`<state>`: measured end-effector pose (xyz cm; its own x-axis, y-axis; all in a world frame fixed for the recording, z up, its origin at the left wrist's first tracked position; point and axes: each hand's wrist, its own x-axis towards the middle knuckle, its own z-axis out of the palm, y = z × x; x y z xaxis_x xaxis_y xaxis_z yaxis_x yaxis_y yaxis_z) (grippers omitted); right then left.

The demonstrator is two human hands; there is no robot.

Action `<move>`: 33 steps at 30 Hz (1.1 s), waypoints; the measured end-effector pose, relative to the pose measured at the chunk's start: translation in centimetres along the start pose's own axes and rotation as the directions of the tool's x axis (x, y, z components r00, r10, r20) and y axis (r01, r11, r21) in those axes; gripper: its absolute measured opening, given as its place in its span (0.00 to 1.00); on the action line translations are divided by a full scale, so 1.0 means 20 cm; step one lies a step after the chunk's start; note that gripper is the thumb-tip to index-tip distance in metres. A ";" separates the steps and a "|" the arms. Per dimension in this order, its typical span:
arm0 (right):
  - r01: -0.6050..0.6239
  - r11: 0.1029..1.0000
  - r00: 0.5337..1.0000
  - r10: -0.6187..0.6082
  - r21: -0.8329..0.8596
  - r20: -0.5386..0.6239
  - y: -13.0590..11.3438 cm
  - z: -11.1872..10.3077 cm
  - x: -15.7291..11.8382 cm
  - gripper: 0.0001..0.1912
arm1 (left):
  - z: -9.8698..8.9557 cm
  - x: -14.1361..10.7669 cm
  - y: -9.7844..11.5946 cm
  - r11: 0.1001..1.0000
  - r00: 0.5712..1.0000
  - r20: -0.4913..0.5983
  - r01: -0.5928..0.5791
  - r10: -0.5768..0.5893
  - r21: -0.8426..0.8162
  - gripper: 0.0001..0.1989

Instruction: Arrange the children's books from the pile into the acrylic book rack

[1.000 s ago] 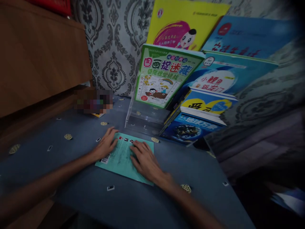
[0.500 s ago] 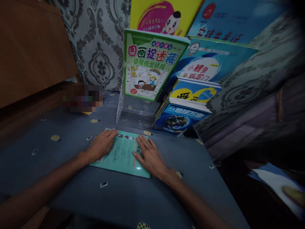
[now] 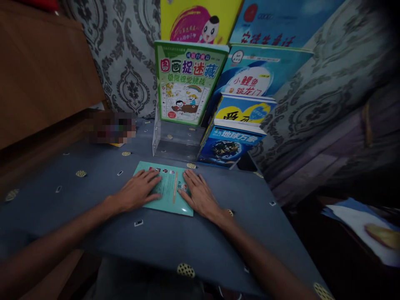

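Observation:
A teal book point(image 3: 168, 193) lies flat on the grey patterned tabletop point(image 3: 175, 241). Across its left part rests my left hand point(image 3: 140, 189), palm down with the fingers spread. My right hand point(image 3: 200, 193) lies on the book's right edge, fingers stretched out and the thumb apart. Neither hand is wrapped round anything. Small pictures and lines of print show on the cover between the hands.
Behind the book stands a clear acrylic rack point(image 3: 178, 148) with a green book point(image 3: 189, 83) and several blue ones, such as the earth book point(image 3: 229, 146). A wooden cabinet point(image 3: 46, 71) is at the left. Papers point(image 3: 362, 225) lie at the far right.
My left hand has moved from the book's left edge onto its cover, its fingers more spread. My right hand still rests at the right edge. The view has shifted slightly.

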<state>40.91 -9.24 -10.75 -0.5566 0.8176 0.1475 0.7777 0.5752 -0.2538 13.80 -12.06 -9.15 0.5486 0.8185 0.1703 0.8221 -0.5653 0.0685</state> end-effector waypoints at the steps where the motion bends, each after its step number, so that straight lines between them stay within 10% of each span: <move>1: -0.005 1.000 1.000 0.005 0.003 0.001 -0.01 0.00 0.00 0.33 | -0.01 -0.03 0.02 0.998 0.998 0.017 -0.058 0.058 -0.001 0.33; 8: 0.120 0.993 0.991 -0.120 -0.005 -0.060 -0.08 -0.04 -0.05 0.23 | -0.06 -0.10 0.07 0.977 0.981 0.050 -0.192 0.188 0.093 0.33; 14: 0.275 0.961 0.961 -0.275 0.009 0.012 -0.19 -0.06 -0.11 0.37 | -0.05 -0.11 0.11 0.927 0.954 0.046 -0.300 0.298 0.225 0.19; 23: 0.175 0.969 0.973 -0.198 0.174 0.122 -0.20 -0.25 -0.03 0.09 | -0.20 -0.05 0.17 0.953 0.962 0.232 -0.198 0.145 0.228 0.14; 33: 0.133 0.852 0.894 -0.324 0.507 0.309 -0.10 -0.35 0.08 0.24 | -0.34 -0.02 0.25 0.992 0.963 0.258 -0.103 0.079 0.079 0.11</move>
<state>40.53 -8.83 -3.37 -0.8397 0.5369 -0.0815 0.4403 0.5853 -0.6808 16.66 -15.78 -2.27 0.6325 0.7700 -0.0840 0.7710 -0.6363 -0.0276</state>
